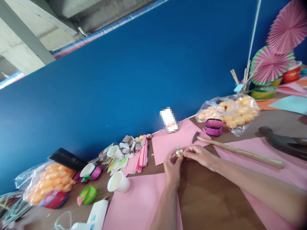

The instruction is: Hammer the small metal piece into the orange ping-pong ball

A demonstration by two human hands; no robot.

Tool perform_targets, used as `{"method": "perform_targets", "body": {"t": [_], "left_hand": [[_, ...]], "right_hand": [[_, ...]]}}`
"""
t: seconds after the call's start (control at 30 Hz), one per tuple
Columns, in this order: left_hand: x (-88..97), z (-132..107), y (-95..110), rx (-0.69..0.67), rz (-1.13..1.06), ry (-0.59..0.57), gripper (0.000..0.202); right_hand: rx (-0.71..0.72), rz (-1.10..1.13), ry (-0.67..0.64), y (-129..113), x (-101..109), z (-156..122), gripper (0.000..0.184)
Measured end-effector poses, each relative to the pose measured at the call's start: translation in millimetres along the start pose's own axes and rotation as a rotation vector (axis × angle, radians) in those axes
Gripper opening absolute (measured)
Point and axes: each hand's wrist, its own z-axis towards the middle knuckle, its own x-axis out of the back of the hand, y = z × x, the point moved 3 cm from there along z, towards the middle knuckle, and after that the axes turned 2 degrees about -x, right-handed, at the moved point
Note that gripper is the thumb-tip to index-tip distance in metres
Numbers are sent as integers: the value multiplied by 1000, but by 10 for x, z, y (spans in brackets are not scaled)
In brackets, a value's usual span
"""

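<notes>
Between both hands, above the brown table (206,188), is a small shiny round metallic ornament (178,152), silvery on top with a gold tint below. My left hand (173,166) grips it from the left, thumb and fingers closed around its lower part. From the right, my right hand (198,155) pinches at its side with fingertips together; whether a finer piece sits in that pinch is too small to tell. A wooden-handled hammer (240,149) lies just beyond my right forearm. Pink paper (141,204) lies flat beside my left forearm.
A white cup (118,182) lies tilted on the left, near a power strip (98,214). Bags of orange balls (240,113) rest at both sides. A magenta box (214,127) stands behind the hammer; a black-handled tool (283,140) lies right. The blue partition (134,70) bounds the back.
</notes>
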Motion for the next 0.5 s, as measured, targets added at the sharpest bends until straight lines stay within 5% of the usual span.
{"method": "perform_targets", "body": {"t": [0.5], "left_hand": [[0,-7,-3,-10,-8,-3,40]], "right_hand": [[-22,10,-1,-56,-17,-24,28]]}}
